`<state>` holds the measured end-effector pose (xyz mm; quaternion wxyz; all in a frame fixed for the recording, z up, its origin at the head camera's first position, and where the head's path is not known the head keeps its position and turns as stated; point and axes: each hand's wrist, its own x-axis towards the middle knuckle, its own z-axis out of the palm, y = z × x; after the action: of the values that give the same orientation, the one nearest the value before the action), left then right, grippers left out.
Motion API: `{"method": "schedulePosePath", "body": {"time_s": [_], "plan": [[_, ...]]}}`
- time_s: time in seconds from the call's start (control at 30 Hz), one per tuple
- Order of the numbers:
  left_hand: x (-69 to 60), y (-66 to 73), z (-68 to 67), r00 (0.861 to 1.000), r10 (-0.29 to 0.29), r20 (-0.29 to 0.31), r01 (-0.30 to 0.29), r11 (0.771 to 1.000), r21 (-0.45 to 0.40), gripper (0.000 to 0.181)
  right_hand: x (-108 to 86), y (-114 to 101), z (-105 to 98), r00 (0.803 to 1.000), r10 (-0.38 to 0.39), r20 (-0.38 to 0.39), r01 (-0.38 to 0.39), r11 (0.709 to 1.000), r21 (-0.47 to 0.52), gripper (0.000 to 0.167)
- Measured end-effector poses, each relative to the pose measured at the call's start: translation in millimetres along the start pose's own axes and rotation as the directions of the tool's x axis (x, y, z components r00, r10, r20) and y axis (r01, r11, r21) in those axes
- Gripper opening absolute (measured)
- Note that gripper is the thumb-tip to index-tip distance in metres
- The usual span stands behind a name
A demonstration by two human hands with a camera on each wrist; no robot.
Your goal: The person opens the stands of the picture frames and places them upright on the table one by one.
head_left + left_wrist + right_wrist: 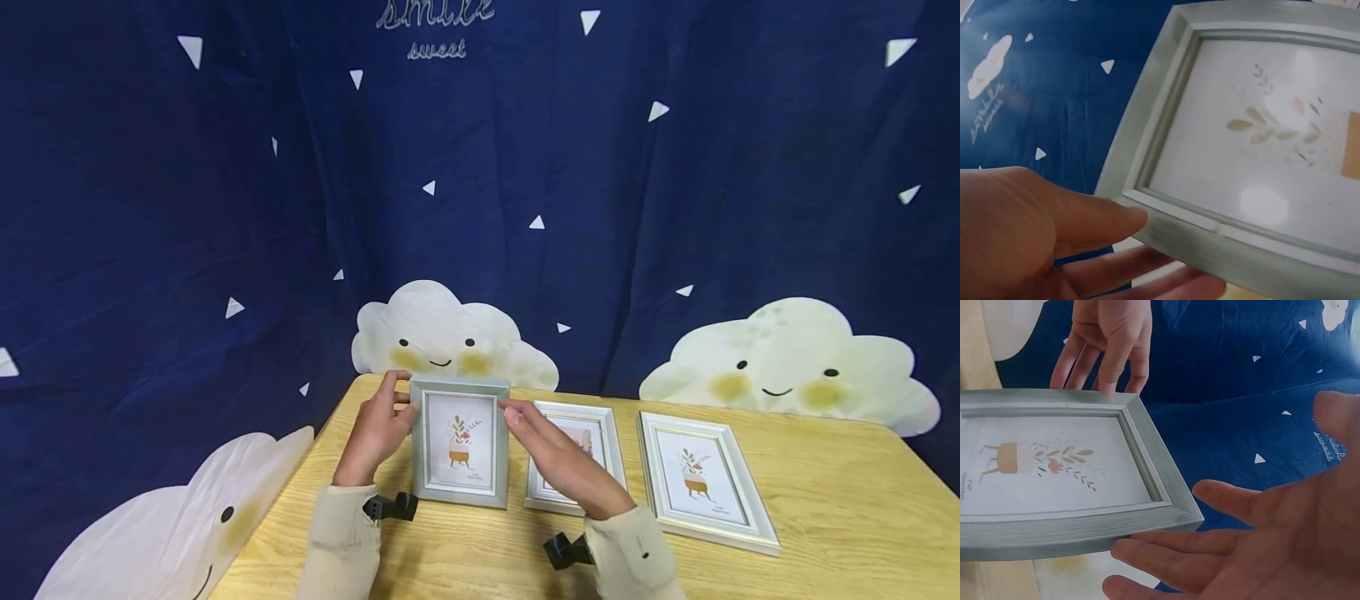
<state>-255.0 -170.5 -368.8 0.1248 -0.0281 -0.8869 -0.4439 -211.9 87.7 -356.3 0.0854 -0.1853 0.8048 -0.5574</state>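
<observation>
A grey-green picture frame (460,440) with a plant-pot print faces me, held up near the back left of the table; whether its bottom edge rests on the wood I cannot tell. My left hand (381,429) pinches its left side, thumb (1119,219) on the front border and fingers behind. At the opposite side is my right hand (558,458), its fingers (1172,559) extended and loosely spread. One fingertip meets the border's edge in the right wrist view, while the thumb stands off it.
Two white picture frames lie face up on the wooden table (847,492): one (617,450) partly behind my right hand, the other (708,479) farther right. A dark blue curtain (480,167) with clouds and triangles hangs behind and to the left.
</observation>
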Motion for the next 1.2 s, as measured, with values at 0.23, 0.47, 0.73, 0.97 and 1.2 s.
{"method": "schedulePosePath", "body": {"time_s": [0.23, 0.47, 0.73, 0.97, 1.2], "plan": [[2.6, -4.6, 2.7, 0.999, 0.007, -0.033, -0.008, 1.0, -0.029, 0.041, 0.6, 0.3, 2.3, 1.0, -0.014, 0.01, 0.014, 1.0, -0.014, 0.064], [4.1, -5.7, 1.7, 1.0, 0.011, -0.028, -0.012, 0.999, -0.045, 0.04, 10.8, 10.5, 4.1, 0.991, 0.006, -0.132, -0.014, 0.998, -0.062, 0.071], [4.1, -6.9, 3.8, 1.0, -0.008, -0.025, 0.007, 0.999, -0.034, 0.04, 28.7, 44.8, 19.3, 0.989, 0.031, -0.141, -0.068, 0.964, -0.258, 0.055], [4.7, -8.8, 1.4, 1.0, 0.017, -0.001, -0.017, 1.0, -0.018, 0.041, 34.1, 55.0, 25.0, 0.986, -0.037, -0.161, -0.028, 0.921, -0.388, 0.033], [4.0, -20.3, -9.9, 0.993, 0.017, 0.119, -0.023, 0.999, 0.043, 0.035, 34.9, 56.3, 27.6, 0.984, -0.024, -0.177, -0.05, 0.914, -0.402, 0.029]]}}
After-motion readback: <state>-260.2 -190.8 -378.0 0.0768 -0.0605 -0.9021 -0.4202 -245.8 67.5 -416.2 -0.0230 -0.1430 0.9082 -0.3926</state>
